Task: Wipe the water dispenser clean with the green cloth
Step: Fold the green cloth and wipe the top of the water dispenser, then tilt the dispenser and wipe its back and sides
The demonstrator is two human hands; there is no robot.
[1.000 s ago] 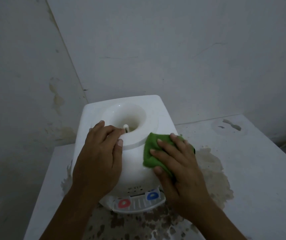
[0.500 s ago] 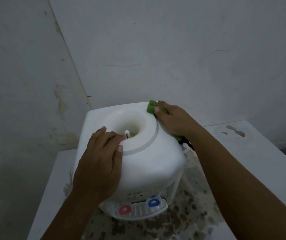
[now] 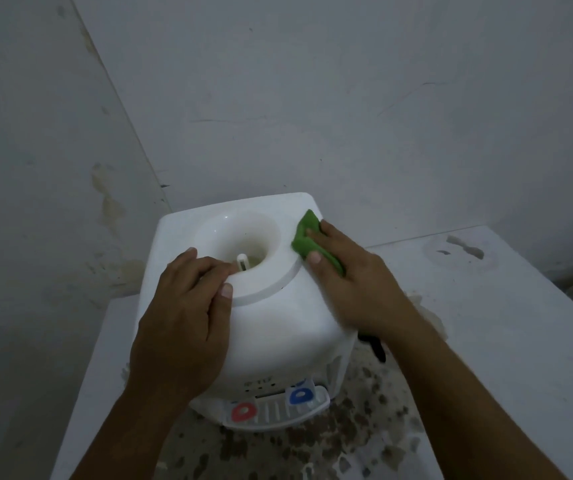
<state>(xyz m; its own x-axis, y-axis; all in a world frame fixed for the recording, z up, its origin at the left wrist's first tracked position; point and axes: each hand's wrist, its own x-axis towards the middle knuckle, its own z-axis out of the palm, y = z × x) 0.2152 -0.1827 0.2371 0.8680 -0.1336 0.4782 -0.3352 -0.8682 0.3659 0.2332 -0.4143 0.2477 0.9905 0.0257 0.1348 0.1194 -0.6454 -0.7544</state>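
The right hand presses the green cloth flat on the water dispenser top, right of the left hand lying open, gripping nothing, beside the bottle well.

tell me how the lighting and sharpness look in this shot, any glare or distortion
Head view: dim, flat, bluish light with no hard shadows or glare; the white water dispenser is the brightest area but not blown out. Wide-angle bending tilts the wall corner. The green cloth and right hand look reasonably sharp; dark corners show grain.

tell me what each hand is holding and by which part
The right hand presses the green cloth flat under its fingers; the left hand rests on the water dispenser top.
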